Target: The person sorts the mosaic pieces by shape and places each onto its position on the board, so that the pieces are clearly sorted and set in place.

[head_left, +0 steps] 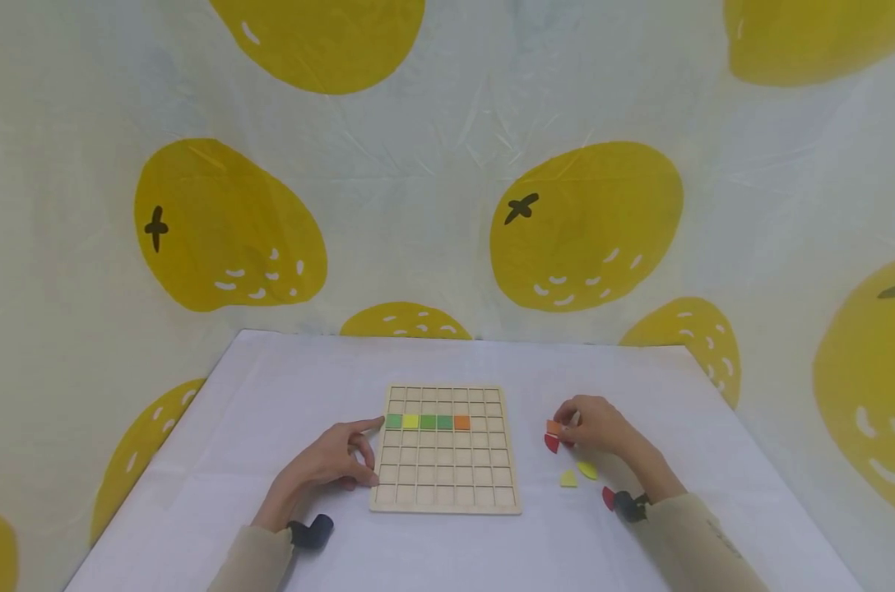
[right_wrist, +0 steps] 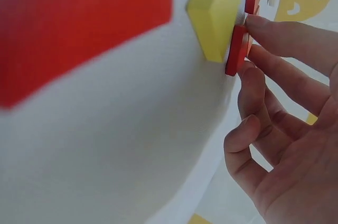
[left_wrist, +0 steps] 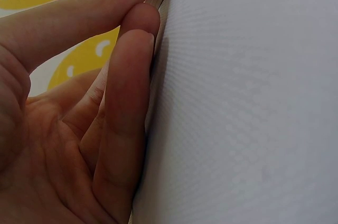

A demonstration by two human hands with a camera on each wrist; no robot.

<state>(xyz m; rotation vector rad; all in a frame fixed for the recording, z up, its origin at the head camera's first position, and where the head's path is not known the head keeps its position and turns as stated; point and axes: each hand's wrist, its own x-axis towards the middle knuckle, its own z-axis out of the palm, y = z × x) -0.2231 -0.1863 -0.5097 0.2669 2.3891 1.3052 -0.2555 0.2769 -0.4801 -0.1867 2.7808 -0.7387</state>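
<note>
A square wooden grid board [head_left: 447, 474] lies on the table. One of its rows holds green, yellow and orange square tiles [head_left: 428, 422]. My left hand [head_left: 336, 455] touches the board's left edge with index fingertip and thumb, the index finger extended. To the right of the board, my right hand [head_left: 599, 423] pinches an orange square tile [head_left: 554, 427] between thumb and fingers. Just under that tile lies a red curved-edge piece [head_left: 552, 443], and another red piece is partly covered by the hand. The right wrist view shows red pieces [right_wrist: 236, 49] close to the fingertips.
Two yellow pieces [head_left: 569, 478] lie nearer the front on the white tablecloth [head_left: 447, 555]. A red piece [head_left: 608, 497] sits beside the black wrist camera [head_left: 629, 506] on the right arm. Behind the table hangs a curtain [head_left: 410, 205] printed with yellow fruit.
</note>
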